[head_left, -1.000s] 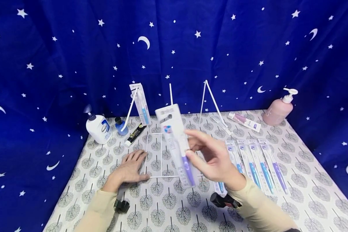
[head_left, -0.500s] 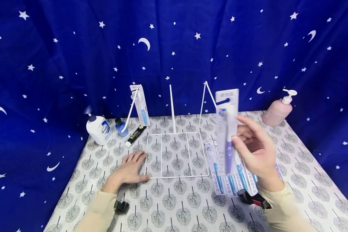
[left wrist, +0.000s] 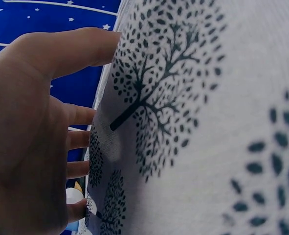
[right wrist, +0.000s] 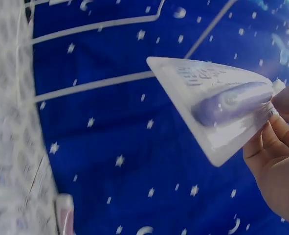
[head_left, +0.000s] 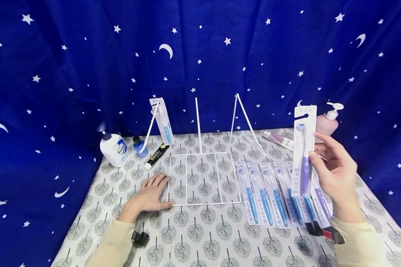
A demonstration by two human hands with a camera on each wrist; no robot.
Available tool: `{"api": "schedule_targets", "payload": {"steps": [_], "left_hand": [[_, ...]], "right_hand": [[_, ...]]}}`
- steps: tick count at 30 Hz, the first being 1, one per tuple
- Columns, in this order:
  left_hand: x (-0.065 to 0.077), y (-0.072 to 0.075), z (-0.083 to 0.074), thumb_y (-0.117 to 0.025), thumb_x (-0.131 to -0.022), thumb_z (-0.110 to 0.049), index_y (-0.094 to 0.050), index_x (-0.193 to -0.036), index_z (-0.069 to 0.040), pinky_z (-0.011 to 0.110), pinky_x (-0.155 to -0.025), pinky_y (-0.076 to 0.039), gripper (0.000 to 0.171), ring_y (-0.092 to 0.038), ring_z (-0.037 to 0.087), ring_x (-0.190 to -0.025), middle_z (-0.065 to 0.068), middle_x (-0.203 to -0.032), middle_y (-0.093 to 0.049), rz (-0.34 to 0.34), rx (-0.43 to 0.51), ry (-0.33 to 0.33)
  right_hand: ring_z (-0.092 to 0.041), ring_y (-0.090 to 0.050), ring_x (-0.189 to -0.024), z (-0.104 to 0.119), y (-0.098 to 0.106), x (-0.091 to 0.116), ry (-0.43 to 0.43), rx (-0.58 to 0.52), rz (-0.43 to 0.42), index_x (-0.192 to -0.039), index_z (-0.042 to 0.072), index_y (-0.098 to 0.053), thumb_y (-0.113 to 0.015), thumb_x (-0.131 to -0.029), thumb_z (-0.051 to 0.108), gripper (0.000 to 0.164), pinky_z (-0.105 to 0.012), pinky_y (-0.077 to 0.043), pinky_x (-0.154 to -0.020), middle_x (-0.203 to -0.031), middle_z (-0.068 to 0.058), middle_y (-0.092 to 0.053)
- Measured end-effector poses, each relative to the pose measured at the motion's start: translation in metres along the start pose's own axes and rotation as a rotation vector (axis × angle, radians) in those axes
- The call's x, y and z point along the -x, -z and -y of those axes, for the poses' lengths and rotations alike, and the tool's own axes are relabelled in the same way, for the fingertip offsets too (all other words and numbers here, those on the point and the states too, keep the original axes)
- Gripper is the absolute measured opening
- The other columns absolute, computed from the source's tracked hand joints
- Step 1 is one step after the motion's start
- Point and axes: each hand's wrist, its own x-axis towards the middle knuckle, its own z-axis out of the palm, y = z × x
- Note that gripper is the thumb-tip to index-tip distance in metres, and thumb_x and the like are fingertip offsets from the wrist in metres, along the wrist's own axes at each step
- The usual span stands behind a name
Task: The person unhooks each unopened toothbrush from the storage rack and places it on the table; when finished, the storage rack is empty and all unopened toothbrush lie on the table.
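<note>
My right hand [head_left: 335, 168] pinches a packaged purple toothbrush [head_left: 305, 155] by the right edge of its blister card, holding it upright above the row on the right. In the right wrist view the lower end of that pack juts out from the thumb and fingers [right wrist: 264, 152]. My left hand [head_left: 150, 194] lies with fingers spread on the tablecloth, touching the left side of the white wire rack [head_left: 204, 204]. Another packaged toothbrush, a blue one [head_left: 163, 122], hangs from the rack's left arm. Several packaged toothbrushes [head_left: 265, 196], mostly blue, lie side by side to the right of the rack.
Behind the left hand stand a white pump bottle [head_left: 115, 150], a small blue bottle [head_left: 140, 147] and a black toothpaste tube [head_left: 156, 157]. At the back right are a pink-white tube [head_left: 277, 139], a clear pack [head_left: 255, 144] and a pink pump bottle [head_left: 325, 126]. A starry curtain [head_left: 200, 66] hangs behind.
My right hand has carried the purple toothbrush pack rightward, from over the rack to above the right end of the row. The left hand stays where it was.
</note>
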Motion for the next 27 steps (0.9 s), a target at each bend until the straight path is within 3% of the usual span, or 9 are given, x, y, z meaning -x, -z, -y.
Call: {"api": "schedule_targets", "payload": {"steps": [4, 13, 21, 27], "left_hand": [[0.001, 0.0, -0.001, -0.058, -0.071, -0.068, -0.022, -0.145, -0.014, 0.06, -0.107, -0.018, 0.098, -0.021, 0.035, -0.135, 0.011, -0.15, -0.021, 0.0, 0.003, -0.003], [0.001, -0.002, 0.0, -0.058, -0.07, -0.069, -0.023, -0.145, -0.015, 0.059, -0.107, -0.018, 0.098, -0.021, 0.035, -0.135, 0.01, -0.15, -0.021, -0.014, -0.01, -0.005], [0.0, -0.003, 0.0, -0.057, -0.071, -0.069, -0.021, -0.146, -0.016, 0.058, -0.108, -0.016, 0.098, -0.018, 0.034, -0.136, 0.008, -0.151, -0.019, -0.003, -0.003, 0.004], [0.0, -0.001, 0.001, -0.057, -0.071, -0.069, -0.02, -0.146, -0.015, 0.059, -0.108, -0.017, 0.099, -0.018, 0.034, -0.136, 0.009, -0.151, -0.018, 0.012, -0.006, 0.008]], "right_hand": [[-0.014, -0.06, -0.076, -0.009, 0.021, 0.003, -0.036, 0.083, 0.01, -0.118, -0.024, -0.043, -0.046, -0.073, -0.029, 0.046, -0.014, -0.05, -0.068, -0.086, -0.012, -0.065], [0.001, -0.059, -0.066, -0.033, 0.066, 0.016, -0.218, 0.553, -0.043, -0.123, -0.008, -0.052, -0.054, -0.077, -0.02, 0.048, -0.007, -0.045, -0.055, -0.08, 0.01, -0.066], [0.009, -0.055, -0.062, -0.053, 0.095, 0.026, -0.375, 0.742, -0.082, -0.125, 0.005, -0.055, -0.059, -0.08, -0.009, 0.047, -0.003, -0.043, -0.055, -0.075, 0.019, -0.06], [0.013, -0.051, -0.061, -0.066, 0.116, 0.032, -0.442, 0.822, -0.052, -0.127, 0.01, -0.055, -0.058, -0.083, -0.003, 0.046, -0.001, -0.04, -0.055, -0.074, 0.024, -0.056]]}}
